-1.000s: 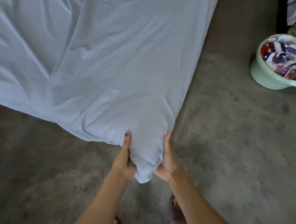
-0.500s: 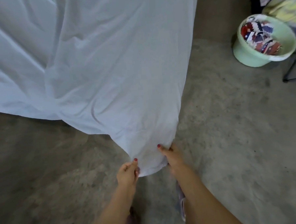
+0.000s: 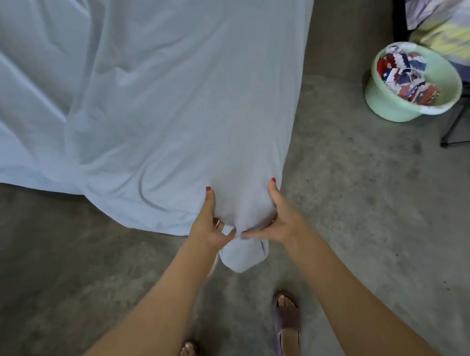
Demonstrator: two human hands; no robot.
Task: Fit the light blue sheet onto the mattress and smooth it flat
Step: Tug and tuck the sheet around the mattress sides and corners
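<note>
The sheet (image 3: 153,100) lies spread and wrinkled across the upper left of the head view, draped so that the mattress under it cannot be seen. Long creases run through its left part, and its near edge hangs down to the concrete floor (image 3: 367,239). One corner is gathered into a narrow bunch near the middle of the view, with a small tail of cloth hanging below the hands.

The left hand (image 3: 210,229) grasps the left side of that bunch, thumb stretched up along the cloth and fingers curled in at the bottom. The right hand (image 3: 281,224) grasps the right side the same way, thumb up, fingers reaching inward. The fingertips of the two hands nearly meet under the gathered cloth. Both thumbnails are painted red.

Below the arms, two feet in sandals (image 3: 287,318) stand on the floor.

At the right, well apart from the sheet, a pale green basin (image 3: 387,101) sits on the floor, holding red, white and blue cloth (image 3: 405,76). Striped bedding (image 3: 443,11) is piled beyond it in the upper right corner.
</note>
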